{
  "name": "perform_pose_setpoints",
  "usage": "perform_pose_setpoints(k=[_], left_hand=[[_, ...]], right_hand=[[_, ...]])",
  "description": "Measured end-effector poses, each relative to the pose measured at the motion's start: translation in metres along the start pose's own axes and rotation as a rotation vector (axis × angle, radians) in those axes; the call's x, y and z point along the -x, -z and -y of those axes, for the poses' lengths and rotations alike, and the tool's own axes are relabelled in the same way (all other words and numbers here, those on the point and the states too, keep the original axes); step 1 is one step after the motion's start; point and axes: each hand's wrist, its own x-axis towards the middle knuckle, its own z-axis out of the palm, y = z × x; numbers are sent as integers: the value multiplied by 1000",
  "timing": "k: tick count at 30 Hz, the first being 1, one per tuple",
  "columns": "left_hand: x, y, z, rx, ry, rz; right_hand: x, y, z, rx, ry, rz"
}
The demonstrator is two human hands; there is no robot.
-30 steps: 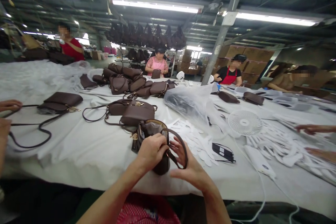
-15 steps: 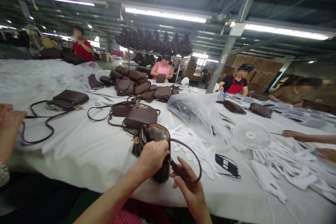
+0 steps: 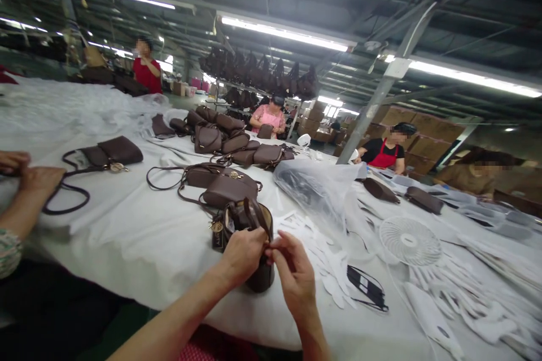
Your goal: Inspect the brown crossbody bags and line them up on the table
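Note:
A small dark brown handbag (image 3: 261, 281) stands upright on the white-covered table, its top open and a pale lining showing. My left hand (image 3: 244, 252) is closed in a pinch at the bag's right rim, by the strap joint. My right hand (image 3: 294, 271) meets it there, thumb and fingers closed on the end of the shoulder strap (image 3: 253, 213). The small fitting between the fingertips is mostly hidden. From the bag's left side hangs a gold charm with a dark tag (image 3: 217, 235). Another brown bag (image 3: 231, 189) lies just behind.
Several brown bags (image 3: 224, 132) are piled farther back. To the right are clear plastic (image 3: 313, 180), white cut pieces (image 3: 317, 242), a black packet (image 3: 367, 286) and a white fan (image 3: 410, 241). A neighbour's hands (image 3: 36, 180) work at the left, beside a bag with a looped strap (image 3: 121, 151).
My right hand has moved in to the left hand at the bag's rim. The strap that looped out to the right now rises over the bag's opening. The view has shifted slightly.

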Motion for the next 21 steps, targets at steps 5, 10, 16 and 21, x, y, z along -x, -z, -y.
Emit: perform_pose_setpoints(k=[5, 10, 16, 21], left_hand=[[-1, 4, -10, -25, -28, 66], [-1, 0, -15, -34, -70, 32], [-7, 0, -7, -66, -47, -74], [-13, 3, 9, -78, -189, -315]], right_hand=[[32, -2, -60, 83, -161, -269], [29, -20, -67, 279, -177, -195], [14, -23, -54, 365, -243, -177], [21, -15, -51, 419, -220, -156]])
